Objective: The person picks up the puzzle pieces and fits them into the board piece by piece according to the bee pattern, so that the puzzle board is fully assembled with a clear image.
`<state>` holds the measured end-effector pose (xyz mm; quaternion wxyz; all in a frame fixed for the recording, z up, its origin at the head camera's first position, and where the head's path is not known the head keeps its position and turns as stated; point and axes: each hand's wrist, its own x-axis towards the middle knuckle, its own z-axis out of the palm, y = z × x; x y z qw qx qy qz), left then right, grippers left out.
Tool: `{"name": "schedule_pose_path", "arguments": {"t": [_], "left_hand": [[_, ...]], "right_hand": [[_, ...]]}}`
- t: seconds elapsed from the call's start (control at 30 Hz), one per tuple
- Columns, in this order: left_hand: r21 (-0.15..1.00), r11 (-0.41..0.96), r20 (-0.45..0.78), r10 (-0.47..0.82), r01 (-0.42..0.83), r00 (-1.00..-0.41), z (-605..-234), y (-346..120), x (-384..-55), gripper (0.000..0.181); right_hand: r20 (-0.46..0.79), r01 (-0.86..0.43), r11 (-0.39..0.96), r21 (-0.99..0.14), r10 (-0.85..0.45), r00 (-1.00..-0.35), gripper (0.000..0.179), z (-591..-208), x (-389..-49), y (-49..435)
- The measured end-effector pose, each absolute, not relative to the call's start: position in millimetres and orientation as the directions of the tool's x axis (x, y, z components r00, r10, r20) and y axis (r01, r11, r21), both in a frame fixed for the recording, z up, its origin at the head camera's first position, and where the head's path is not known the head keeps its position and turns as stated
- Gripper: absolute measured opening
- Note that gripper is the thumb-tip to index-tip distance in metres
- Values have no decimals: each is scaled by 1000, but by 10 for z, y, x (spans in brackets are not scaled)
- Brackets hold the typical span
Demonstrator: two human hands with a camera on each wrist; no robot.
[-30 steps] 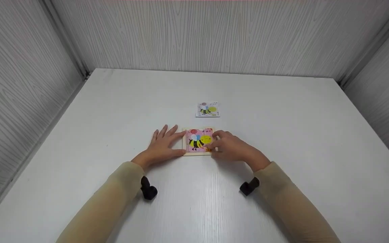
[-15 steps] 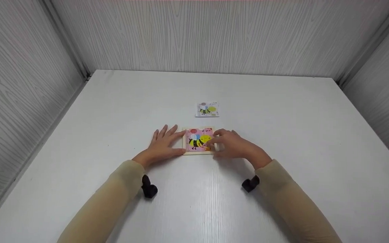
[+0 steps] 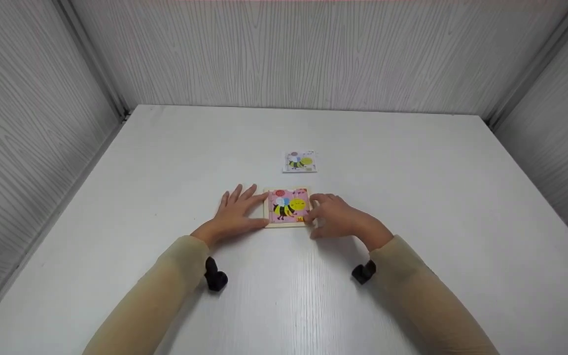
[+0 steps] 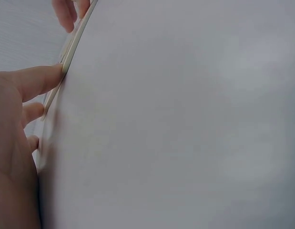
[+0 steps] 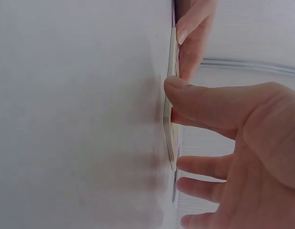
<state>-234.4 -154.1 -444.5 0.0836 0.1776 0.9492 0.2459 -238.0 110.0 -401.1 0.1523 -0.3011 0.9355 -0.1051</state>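
Note:
A square bee puzzle [image 3: 289, 206] in pink and yellow lies flat in its light wooden frame [image 3: 288, 225] on the white table. With fingers spread, my left hand [image 3: 232, 213] touches the frame's left side, thumb at the near corner and index finger higher up. On the other side, my right hand [image 3: 340, 219] has one finger over the puzzle's lower right part, by an orange patch; other fingers sit by the right edge. From the right wrist, the right thumb [image 5: 204, 100] appears at the frame's side [image 5: 170, 95], the other fingers loosely bent; whether it touches is unclear.
A smaller card [image 3: 300, 162] printed with the same bee picture lies behind the puzzle. Grey wood-grain panels [image 3: 284, 54] stand at the back and both sides of the white table [image 3: 412, 197]. A black device [image 3: 216, 280] is worn at each wrist.
My right hand has shifted slightly, its fingers lifting and resettling at the puzzle's lower right, with the thumb lower. My left hand keeps its place at the frame.

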Motion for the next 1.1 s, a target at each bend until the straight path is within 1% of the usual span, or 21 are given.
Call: {"name": "schedule_pose_path", "arguments": {"t": [0.13, 0.23, 0.4, 0.83, 0.93, 1.1], "left_hand": [[490, 819, -77, 382, 299, -921, -4429, -1538, -2347, 70], [489, 817, -78, 390, 306, -917, -4416, -1539, -2352, 70], [490, 818, -99, 394, 300, -914, -4410, -1545, -2349, 68], [512, 803, -76, 396, 305, -915, -4416, -1585, -2372, 73], [531, 794, -74, 392, 296, -917, -4413, -1597, -2375, 73], [614, 736, -50, 397, 285, -916, -4389, -1634, -2377, 70]], "right_hand": [[-175, -566, 774, -285, -622, -763, 35, -4004, -2393, 1135], [-151, -548, 770, -327, -615, -774, 37, -3983, -2398, 1180], [-167, -502, 771, -392, -596, -786, 43, -3967, -2399, 1285], [-153, -441, 795, -417, -540, -828, 44, -3944, -2359, 1601], [-132, -449, 781, -433, -548, -826, 44, -3926, -2331, 1686], [-59, -481, 755, -445, -561, -826, 46, -3906, -2294, 1856]]}}
